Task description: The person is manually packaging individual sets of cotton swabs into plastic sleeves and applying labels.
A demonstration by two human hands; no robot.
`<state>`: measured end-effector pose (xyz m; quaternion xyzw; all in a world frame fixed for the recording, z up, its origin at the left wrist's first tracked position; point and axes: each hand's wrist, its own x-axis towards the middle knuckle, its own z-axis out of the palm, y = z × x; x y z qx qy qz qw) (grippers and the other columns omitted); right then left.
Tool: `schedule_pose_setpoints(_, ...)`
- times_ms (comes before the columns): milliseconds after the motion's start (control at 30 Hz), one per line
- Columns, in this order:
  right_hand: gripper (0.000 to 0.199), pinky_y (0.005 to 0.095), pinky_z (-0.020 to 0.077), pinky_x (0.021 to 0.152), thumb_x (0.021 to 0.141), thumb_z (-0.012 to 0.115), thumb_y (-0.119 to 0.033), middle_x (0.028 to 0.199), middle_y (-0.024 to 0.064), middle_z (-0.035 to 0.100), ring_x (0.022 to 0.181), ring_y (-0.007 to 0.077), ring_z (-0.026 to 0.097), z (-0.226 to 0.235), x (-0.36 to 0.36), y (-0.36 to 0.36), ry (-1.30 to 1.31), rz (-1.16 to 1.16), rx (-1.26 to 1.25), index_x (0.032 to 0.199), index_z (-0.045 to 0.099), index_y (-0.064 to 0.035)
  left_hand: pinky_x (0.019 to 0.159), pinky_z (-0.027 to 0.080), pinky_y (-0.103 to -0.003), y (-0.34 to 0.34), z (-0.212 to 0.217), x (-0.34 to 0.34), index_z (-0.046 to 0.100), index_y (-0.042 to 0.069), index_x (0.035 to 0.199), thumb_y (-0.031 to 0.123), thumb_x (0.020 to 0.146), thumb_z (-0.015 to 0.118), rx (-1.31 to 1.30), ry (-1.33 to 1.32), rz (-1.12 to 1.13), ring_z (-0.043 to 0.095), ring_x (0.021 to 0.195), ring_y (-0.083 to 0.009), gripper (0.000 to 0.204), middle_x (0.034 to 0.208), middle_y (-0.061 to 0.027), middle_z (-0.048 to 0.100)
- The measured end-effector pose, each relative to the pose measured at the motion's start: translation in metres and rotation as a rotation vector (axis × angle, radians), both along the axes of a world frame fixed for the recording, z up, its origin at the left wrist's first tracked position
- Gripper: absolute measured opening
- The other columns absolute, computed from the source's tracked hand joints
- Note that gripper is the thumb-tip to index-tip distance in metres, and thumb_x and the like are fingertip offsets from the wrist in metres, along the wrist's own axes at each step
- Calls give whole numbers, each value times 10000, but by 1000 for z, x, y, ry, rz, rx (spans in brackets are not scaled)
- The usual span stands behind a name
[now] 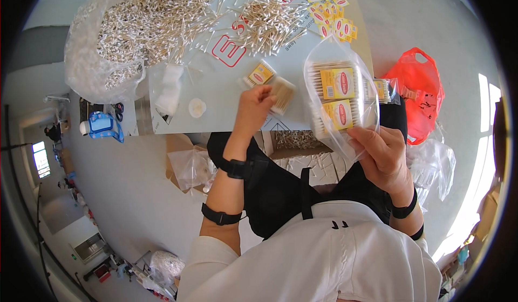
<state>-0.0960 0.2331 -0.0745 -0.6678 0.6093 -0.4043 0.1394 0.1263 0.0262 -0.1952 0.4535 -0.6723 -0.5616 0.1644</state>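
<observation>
- Cotton swabs bundled in a small packet [281, 93] sit in the left hand [252, 110], whose fingers are closed around it, just left of the clear bag [339, 100].
- Right hand [383, 156] pinches the lower edge of the clear bag and holds it upright and lifted; this seems to keep its mouth toward the left hand.
- Two bundles with yellow labels [337, 83] already lie inside the clear bag, stacked flat.
- Another labelled packet [260, 75] rests on the cardboard sheet [226, 94], just left of the clear bag.
- Loose swabs [267, 24] are heaped above the clear bag, within easy reach I think.
- Yellow label stickers [332, 11] lie above the clear bag.
- Red plastic bag [418, 94] sits right of the clear bag.
</observation>
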Motion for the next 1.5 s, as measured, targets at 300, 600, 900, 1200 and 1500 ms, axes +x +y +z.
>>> schedule_pose_setpoints(300, 315, 375, 500, 506, 712, 679, 96, 708, 131, 611, 573, 313, 619, -2, 0, 5, 10, -15, 9, 1016, 623, 37, 839, 515, -455, -22, -1, 0, 635, 3, 1104, 80, 800, 715, -615, -273, 95, 616, 976, -389, 324, 1036, -195, 654)
schedule_pose_setpoints(600, 296, 365, 493, 507, 739, 689, 87, 707, 125, 607, 563, 298, 609, 0, 2, 3, 15, -14, 23, 1022, 628, 28, 896, 460, -454, -43, -5, -22, 613, 43, 1114, 160, 687, 829, -582, -621, -62, 531, 1098, -340, 493, 1121, -125, 597)
schedule_pose_setpoints(900, 265, 367, 484, 503, 765, 696, 81, 697, 131, 601, 556, 302, 602, 1, 1, 4, 29, -16, 25, 1018, 633, 31, 874, 426, -443, 5, 3, 3, 611, 44, 1186, 145, 702, 794, -762, -514, -240, 535, 1084, -301, 527, 1128, -93, 578)
schedule_pose_setpoints(1200, 285, 354, 489, 507, 764, 687, 90, 713, 125, 622, 559, 279, 613, 1, 2, 5, 37, -16, 42, 1040, 641, 33, 954, 445, -450, 6, -12, 1, 578, 12, 1224, 91, 713, 762, -828, -316, -118, 533, 1137, -341, 548, 1188, -137, 574)
schedule_pose_setpoints(1500, 271, 357, 483, 501, 770, 686, 88, 707, 130, 614, 556, 288, 607, 4, 2, 5, 47, -3, 33, 1032, 638, 41, 847, 506, -440, -57, -11, 5, 672, -5, 1042, 102, 901, 586, -536, -258, -67, 644, 930, -373, 197, 960, -186, 676)
